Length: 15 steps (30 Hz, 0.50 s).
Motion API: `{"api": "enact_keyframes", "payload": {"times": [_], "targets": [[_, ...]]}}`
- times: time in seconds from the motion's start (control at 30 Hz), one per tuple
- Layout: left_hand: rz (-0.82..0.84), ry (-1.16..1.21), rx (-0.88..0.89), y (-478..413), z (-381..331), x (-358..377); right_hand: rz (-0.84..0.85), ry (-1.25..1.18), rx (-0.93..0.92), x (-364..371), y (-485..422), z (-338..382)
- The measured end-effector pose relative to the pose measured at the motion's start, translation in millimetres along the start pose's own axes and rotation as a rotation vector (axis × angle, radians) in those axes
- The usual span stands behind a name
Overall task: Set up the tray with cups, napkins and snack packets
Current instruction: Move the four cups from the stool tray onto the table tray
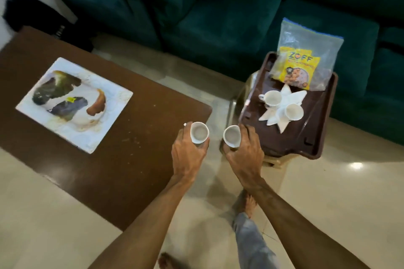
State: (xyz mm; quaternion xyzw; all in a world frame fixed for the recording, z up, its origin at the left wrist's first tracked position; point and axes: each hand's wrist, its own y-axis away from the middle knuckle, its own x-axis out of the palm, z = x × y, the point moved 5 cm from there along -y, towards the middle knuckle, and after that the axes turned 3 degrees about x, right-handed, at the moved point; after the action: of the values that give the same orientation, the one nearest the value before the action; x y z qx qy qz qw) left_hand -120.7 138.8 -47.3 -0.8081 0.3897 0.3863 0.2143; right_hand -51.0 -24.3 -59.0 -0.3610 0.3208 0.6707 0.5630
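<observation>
Your left hand (188, 155) is closed around one white cup (199, 133), your right hand (245, 155) around another (232, 136), both upright for setting down. The brown tray (284, 140), just right, already holds two cups on fanned napkins (282, 105) and a bagged snack packet (299, 70).

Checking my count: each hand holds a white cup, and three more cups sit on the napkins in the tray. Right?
Not quite. The head view shows two cups on the napkins in the tray, not three. The left hand and right hand do each hold a white cup.
</observation>
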Motion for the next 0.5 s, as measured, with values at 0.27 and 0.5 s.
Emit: {"api": "enact_keyframes", "payload": {"times": [0.27, 0.5], "targets": [[-0.066, -0.063, -0.075, 31.3, 145.9, -170.0, 0.027, -0.022, -0.146, 55.2, 103.4, 148.1], [-0.121, -0.097, -0.147, 37.5, 234.8, -303.4, 0.065, -0.115, -0.267, 87.8, 162.6, 287.2]]}}
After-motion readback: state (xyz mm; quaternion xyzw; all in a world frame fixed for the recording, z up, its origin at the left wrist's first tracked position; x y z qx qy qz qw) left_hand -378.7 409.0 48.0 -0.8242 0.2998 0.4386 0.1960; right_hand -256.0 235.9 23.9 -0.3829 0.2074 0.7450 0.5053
